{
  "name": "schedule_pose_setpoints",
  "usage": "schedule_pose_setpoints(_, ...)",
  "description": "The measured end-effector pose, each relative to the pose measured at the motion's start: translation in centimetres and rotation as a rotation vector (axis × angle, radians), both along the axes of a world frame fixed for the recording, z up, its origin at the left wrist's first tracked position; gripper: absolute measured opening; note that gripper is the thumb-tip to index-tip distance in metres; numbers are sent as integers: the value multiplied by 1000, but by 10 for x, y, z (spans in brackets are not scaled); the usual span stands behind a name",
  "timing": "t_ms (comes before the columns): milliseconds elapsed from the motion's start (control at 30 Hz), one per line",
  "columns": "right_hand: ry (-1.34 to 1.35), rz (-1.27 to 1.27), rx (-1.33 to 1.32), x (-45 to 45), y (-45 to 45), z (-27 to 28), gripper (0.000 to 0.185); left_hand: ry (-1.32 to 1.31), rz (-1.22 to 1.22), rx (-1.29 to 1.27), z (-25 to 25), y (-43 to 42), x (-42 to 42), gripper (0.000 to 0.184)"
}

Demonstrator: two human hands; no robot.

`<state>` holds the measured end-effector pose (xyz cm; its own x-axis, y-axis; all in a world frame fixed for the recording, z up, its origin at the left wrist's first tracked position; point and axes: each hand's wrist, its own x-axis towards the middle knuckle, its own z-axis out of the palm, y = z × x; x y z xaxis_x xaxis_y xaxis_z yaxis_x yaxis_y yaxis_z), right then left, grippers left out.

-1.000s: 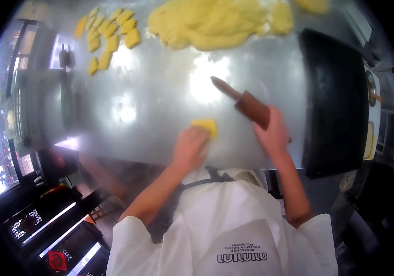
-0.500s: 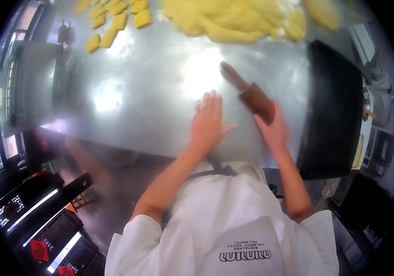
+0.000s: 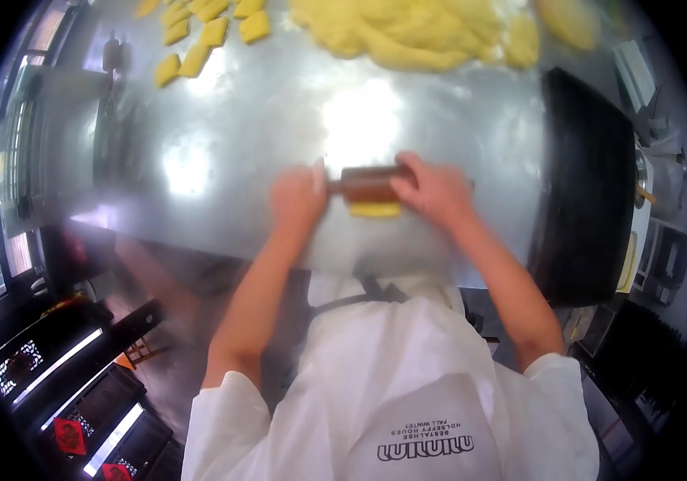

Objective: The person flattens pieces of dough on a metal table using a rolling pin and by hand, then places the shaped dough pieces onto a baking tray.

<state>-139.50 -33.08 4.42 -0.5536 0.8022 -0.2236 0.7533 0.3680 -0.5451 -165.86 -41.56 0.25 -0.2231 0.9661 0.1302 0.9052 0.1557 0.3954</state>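
Note:
A brown wooden rolling pin (image 3: 363,184) lies crosswise in front of me, over a small yellow piece of dough (image 3: 375,210) whose near edge shows below it. My left hand (image 3: 299,195) is closed round the pin's left handle, somewhat blurred. At the other end, my right hand (image 3: 433,191) grips the right part of the pin, with fingers over the barrel and the right handle mostly hidden. Beneath both hands is the shiny metal table (image 3: 239,160).
A large mass of yellow dough (image 3: 415,36) lies at the table's far side. Several cut yellow dough pieces (image 3: 195,60) sit at the far left. A long black object (image 3: 584,192) borders the table on the right.
My left hand has lifted off the dough and taken the pin's left handle. The rolling pin has swung from slanted to crosswise and moved left over the dough piece.

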Motion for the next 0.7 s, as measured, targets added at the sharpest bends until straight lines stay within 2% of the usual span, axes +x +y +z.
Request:
schedule_pose_setpoints(67,-27,48,-1,5,-14,4,63,12,-50,-29,1,-20,2,46)
schedule_pose_setpoints(133,1,84,110,11,-13,7,70,48,-30,108,-13,-26,6,43)
schedule_pose_setpoints(233,90,151,203,23,-40,-3,78,58,-21,157,-17,-52,16,40)
schedule_pose_setpoints(267,2,73,138,20,-40,-4,84,23,0,95,-15,-46,15,37)
schedule_pose_setpoints(367,26,-91,32,6,-5,1,89,-30,26,-30,-6,-17,12,32)
schedule_pose_setpoints(433,12,6,76,15,-19,2,90,4,-20,-67,-5,-19,8,31)
schedule_pose_setpoints(467,8,49,99,20,-30,-2,90,3,-125,137,-5,-34,8,34)
schedule_pose_setpoints(500,38,108,229,25,-47,-3,90,15,-121,181,-3,-47,13,34)
schedule_pose_setpoints(600,54,-1,93,29,-62,3,89,-55,-57,-135,3,-59,21,37)
schedule_pose_setpoints(667,67,-115,-26,21,-32,9,85,-114,-75,-351,18,-22,12,39)
schedule_pose_setpoints(700,68,-235,-97,21,-23,16,80,-216,-26,-274,26,-9,9,38)
